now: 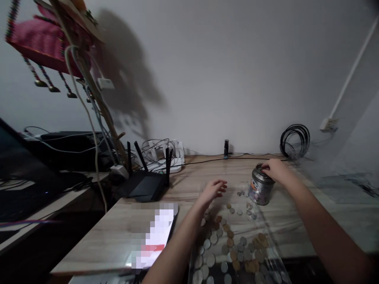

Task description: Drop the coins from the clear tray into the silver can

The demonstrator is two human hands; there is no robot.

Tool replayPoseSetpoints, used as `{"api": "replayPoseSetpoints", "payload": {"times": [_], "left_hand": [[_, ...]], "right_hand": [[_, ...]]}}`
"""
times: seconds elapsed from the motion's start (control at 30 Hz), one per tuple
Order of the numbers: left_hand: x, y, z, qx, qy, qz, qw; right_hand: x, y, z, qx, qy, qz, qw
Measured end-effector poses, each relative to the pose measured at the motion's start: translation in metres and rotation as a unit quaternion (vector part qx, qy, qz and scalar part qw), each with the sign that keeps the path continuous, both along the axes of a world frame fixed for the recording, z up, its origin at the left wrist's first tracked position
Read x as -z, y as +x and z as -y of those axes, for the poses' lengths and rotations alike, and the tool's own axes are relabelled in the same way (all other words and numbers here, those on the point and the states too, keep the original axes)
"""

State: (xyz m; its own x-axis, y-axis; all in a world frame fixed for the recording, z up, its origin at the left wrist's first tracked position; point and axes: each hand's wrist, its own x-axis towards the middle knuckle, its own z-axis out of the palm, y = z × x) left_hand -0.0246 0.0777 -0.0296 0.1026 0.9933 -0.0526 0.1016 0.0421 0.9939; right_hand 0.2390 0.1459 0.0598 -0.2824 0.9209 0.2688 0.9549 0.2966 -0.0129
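Pale wood-grain planks make up the desk [195, 185], which stands against a plain grey wall in dim light. On its right half stands a small round metal tin with a printed label [260, 190], upright and near the far edge, and the right hand [274, 169] rests over its top with the fingers curled down onto the lid; whether they actually pinch the lid or a coin there cannot be told. The left hand [213, 189] hovers just above the desk to the left of the tin, fingers loosely spread and holding nothing. Below and between the two hands lies a scatter of silver and copper-coloured coins [231, 244], some on what looks like a clear plastic sheet [274, 262] at the near edge. The tin looks stiff and smooth-sided, probably heavier than its size suggests if coins are inside, so a grip round its wall would be steadier than one by the lid. The coins are flat, hard and slippery, best slid to an edge or picked up by the rim. Left of the hands lies a phone with a lit screen [158, 232], behind it a black router with upright aerials [145, 183], a white power strip with tangled cables [164, 156], and a coiled black cable [294, 140] by the wall.
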Motion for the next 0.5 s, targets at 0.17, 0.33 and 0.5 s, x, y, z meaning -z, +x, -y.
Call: {"api": "replayPoseSetpoints", "payload": {"times": [0.17, 0.33, 0.5], "left_hand": [[-0.010, 0.003, 0.011, 0.073, 0.096, -0.519, 0.846], [-0.023, -0.031, 0.010, -0.017, 0.081, -0.626, 0.775], [-0.019, -0.039, 0.014, 0.037, 0.092, -0.663, 0.742]], "right_hand": [[0.016, -0.026, 0.043, -0.084, 0.050, 0.061, 0.993], [0.082, -0.054, 0.068, -0.246, -0.018, 0.232, 0.941], [0.114, -0.062, 0.067, -0.232, -0.038, 0.256, 0.938]]}}
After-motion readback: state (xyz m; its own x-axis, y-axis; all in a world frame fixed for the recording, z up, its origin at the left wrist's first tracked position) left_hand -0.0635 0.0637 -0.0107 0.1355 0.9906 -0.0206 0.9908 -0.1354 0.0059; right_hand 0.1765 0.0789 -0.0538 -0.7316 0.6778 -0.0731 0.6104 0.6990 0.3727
